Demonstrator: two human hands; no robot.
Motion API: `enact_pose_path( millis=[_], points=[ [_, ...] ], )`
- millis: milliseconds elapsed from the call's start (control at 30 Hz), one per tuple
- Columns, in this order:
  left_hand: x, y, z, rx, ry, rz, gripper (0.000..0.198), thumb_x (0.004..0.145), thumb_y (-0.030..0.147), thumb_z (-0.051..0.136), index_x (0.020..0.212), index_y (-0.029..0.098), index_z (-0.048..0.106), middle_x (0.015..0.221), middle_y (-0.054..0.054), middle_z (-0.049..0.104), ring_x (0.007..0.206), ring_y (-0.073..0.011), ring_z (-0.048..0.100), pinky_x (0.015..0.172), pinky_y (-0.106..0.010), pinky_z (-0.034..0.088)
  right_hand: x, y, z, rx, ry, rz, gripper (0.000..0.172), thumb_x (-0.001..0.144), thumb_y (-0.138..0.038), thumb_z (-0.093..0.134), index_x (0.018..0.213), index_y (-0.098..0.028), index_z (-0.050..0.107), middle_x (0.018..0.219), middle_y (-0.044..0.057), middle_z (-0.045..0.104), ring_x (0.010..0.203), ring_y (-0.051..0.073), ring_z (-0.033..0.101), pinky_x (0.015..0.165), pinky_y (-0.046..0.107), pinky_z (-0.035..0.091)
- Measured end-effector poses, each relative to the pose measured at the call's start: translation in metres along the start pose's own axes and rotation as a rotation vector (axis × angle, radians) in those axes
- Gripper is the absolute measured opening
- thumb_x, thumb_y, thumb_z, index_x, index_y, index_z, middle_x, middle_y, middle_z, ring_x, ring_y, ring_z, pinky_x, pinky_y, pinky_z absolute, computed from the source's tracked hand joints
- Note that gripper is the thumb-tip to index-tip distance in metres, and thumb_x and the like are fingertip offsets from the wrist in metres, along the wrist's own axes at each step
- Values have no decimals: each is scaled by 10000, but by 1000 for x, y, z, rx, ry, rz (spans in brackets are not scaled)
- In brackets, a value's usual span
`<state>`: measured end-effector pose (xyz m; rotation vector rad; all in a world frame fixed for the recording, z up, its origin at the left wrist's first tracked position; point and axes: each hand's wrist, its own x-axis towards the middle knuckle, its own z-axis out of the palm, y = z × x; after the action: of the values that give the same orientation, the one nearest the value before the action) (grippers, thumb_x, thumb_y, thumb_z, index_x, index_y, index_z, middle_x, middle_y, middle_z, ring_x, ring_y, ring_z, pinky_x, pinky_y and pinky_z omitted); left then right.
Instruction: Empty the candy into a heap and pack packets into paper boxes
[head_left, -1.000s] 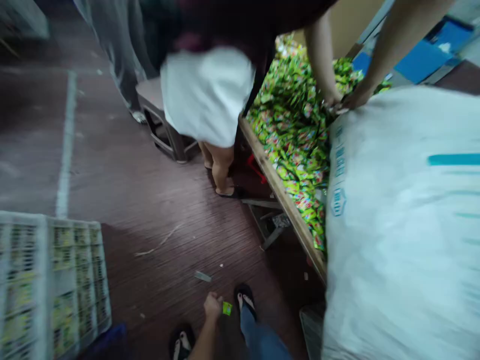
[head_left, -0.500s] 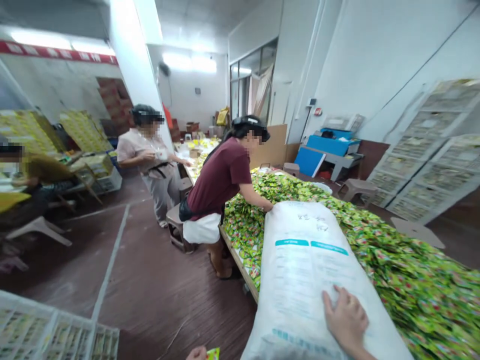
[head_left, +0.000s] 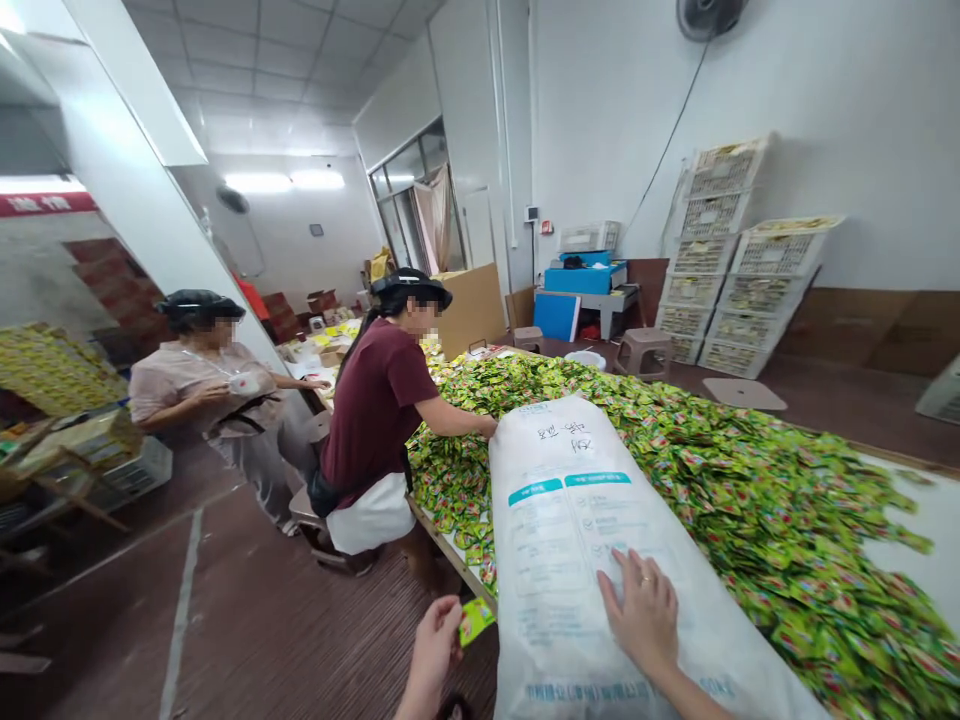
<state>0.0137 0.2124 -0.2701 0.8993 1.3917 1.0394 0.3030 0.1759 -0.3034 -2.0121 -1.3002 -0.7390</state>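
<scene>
My left hand [head_left: 436, 638] pinches a small green sachet [head_left: 475, 621] at the left side of a big white sack [head_left: 551, 590]. Fingers spread, my right hand [head_left: 643, 612] lies flat on the sack's printed face; a ring shows on one finger. The sack rests on the table, among a wide heap of loose green sachets [head_left: 757, 500]. At its far left corner, the hand [head_left: 489, 427] of a co-worker in a dark red shirt touches the sack.
A co-worker [head_left: 379, 420] leans over the table's left side; another person [head_left: 217, 390] stands behind, holding a small white item. Crates [head_left: 712, 250] are stacked by the right wall. Stools [head_left: 645, 350] and a blue machine [head_left: 577, 280] stand beyond the table.
My view has swung right. My left hand with the green sachet has risen into fuller view beside the sack. My right hand stays on the sack.
</scene>
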Motion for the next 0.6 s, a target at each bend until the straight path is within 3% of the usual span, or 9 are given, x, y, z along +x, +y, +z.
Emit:
enact_pose_path(
  millis=[167, 267, 367, 433, 500, 600],
  points=[
    [44, 69, 31, -18, -227, 96, 501, 568, 520, 754, 840, 153, 548, 560, 59, 535, 390, -48, 419, 394, -188, 366, -3, 13, -2, -11, 30, -54, 465, 886, -465, 345, 1072, -138, 618, 1117, 156, 598, 1081, 314, 494, 896, 459, 396],
    [85, 133, 58, -13, -328, 175, 517, 697, 525, 676, 1000, 132, 529, 701, 9, 592, 482, -60, 495, 490, -196, 435, -4, 22, -4, -26, 51, -92, 432, 882, -459, 374, 1069, -148, 608, 1099, 143, 609, 1070, 307, 515, 886, 456, 412],
    [129, 205, 94, -13, -432, 250, 611, 870, 519, 471, 1329, 159, 290, 1023, -86, 624, 730, -92, 611, 702, -232, 489, -8, 30, -6, -64, 61, -109, 409, 885, -454, 376, 1059, -162, 601, 1086, 130, 619, 1060, 297, 537, 878, 453, 429],
    [148, 238, 115, 25, -528, 281, 697, 895, 504, 439, 1416, 170, 119, 1186, -139, 573, 896, -129, 618, 820, -277, 472, -13, 33, -6, -91, 61, -87, 411, 886, -460, 369, 1066, -168, 596, 1086, 128, 622, 1055, 296, 548, 872, 459, 436],
    [155, 247, 127, 87, -634, 303, 739, 879, 472, 497, 1435, 175, 113, 1290, -163, 510, 1020, -157, 584, 898, -298, 434, -22, 31, -6, -114, 68, -14, 428, 886, -470, 357, 1059, -159, 595, 1077, 136, 623, 1049, 301, 555, 865, 464, 444],
    [147, 210, 124, 214, -791, 270, 672, 824, 425, 592, 1383, 180, 310, 1298, -137, 504, 1030, -165, 565, 918, -295, 411, -38, 19, -7, -168, 77, 170, 469, 886, -476, 326, 1051, -131, 596, 1097, 165, 610, 1058, 320, 550, 866, 482, 447]
  ],
)
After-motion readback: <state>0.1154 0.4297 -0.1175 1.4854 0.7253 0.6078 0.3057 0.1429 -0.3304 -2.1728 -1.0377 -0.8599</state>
